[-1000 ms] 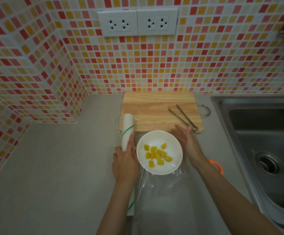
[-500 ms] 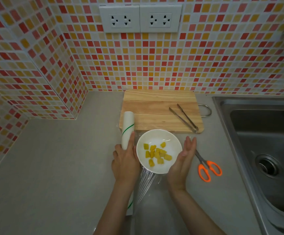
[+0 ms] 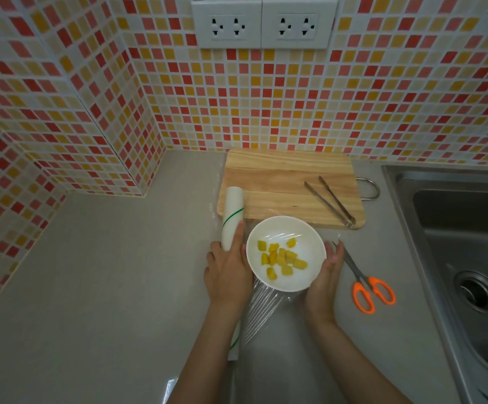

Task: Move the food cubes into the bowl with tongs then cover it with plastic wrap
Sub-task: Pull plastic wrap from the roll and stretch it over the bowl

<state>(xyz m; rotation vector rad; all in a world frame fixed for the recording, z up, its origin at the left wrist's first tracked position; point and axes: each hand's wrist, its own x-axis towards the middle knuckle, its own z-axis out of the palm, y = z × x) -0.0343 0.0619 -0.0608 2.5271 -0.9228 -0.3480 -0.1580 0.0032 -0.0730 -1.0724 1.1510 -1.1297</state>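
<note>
A: What do you have on the tabletop (image 3: 97,287)?

B: One white bowl (image 3: 285,253), yellow food cubes (image 3: 280,259) inside it, a film of plastic wrap (image 3: 261,313) stretched over its top and trailing, wrinkled, toward you. One plastic wrap roll (image 3: 231,217) just left of the bowl. One wooden cutting board (image 3: 280,182) behind it, metal tongs (image 3: 330,201) lying on the board's right part. One pair of orange-handled scissors (image 3: 368,284) right of the bowl. Sink (image 3: 455,228) at far right.

A: And your hands?

B: Your left hand (image 3: 228,275) lies flat over the roll, thumb side against the bowl's left wall. Your right hand (image 3: 324,281) is open, fingers straight, palm pressed to the bowl's right wall. Neither pinches anything.
</note>
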